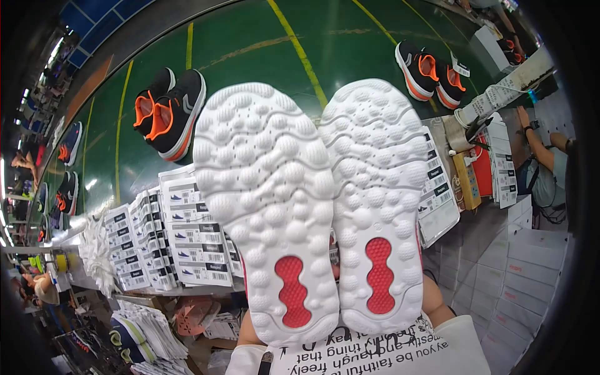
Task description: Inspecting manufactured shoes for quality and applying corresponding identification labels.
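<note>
A pair of sneakers fills the middle of the view, held up with white, studded soles toward me. The left sneaker (pixel 265 181) and the right sneaker (pixel 378 181) touch along their inner edges, toes pointing away, with red inserts at the heels. Their uppers face away; only slivers of red trim show at the sides. My left forearm (pixel 247 331) and my right forearm (pixel 437 303) reach up behind them. Both hands are mostly hidden by the soles, one on each sneaker; a bit of skin shows in the gap between the heels.
A green conveyor belt (pixel 234 44) with yellow lines carries black-and-orange sneakers (pixel 181 112) at left and another pair (pixel 431 75) at right. Stacked label sheets (pixel 197 231) line the near edge. White shoeboxes (pixel 525 287) are piled at right, near another person's arm (pixel 539 147).
</note>
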`<action>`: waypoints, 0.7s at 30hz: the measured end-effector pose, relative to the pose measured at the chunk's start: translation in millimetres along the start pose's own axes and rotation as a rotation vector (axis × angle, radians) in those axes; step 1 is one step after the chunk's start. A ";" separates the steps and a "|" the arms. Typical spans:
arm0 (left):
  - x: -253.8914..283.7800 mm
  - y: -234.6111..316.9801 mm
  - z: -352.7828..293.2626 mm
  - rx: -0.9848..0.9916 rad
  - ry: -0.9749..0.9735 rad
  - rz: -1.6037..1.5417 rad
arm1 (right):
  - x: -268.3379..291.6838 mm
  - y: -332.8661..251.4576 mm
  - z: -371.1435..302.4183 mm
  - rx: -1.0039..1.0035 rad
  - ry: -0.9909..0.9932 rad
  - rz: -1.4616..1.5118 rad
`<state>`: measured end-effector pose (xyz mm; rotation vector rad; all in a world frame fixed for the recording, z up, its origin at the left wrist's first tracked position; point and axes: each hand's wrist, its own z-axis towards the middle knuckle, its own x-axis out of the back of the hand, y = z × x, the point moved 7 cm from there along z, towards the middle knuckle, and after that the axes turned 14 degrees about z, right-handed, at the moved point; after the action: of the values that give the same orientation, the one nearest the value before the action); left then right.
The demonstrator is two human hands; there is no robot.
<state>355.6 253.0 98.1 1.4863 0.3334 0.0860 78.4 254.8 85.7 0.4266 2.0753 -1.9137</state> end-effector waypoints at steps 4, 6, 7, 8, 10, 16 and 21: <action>-4.4 -27.4 6.5 0.053 -0.066 -0.135 | 3.8 4.4 15.8 -0.056 0.031 0.152; -9.0 -44.8 10.4 0.088 -0.104 -0.206 | 8.6 6.7 22.0 -0.081 0.056 0.225; 2.7 -39.7 11.6 0.082 -0.072 -0.213 | -1.2 10.1 29.3 -0.120 0.015 0.283; 14.6 -33.8 17.7 0.074 -0.039 -0.221 | -11.5 13.3 36.2 -0.162 -0.025 0.339; 29.3 -34.8 50.6 0.074 -0.033 -0.281 | -27.1 15.7 54.5 -0.203 -0.053 0.419; 42.8 -37.6 108.6 0.027 0.074 0.286 | -16.0 16.6 161.8 -0.112 -0.104 0.066; 7.3 -87.6 187.1 -0.121 0.133 1.050 | -37.4 51.4 261.3 0.043 -0.121 -0.501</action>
<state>400.3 67.1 19.6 1.3982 -0.3731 1.0221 135.7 -2.6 33.3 -0.2241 2.2105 -2.1827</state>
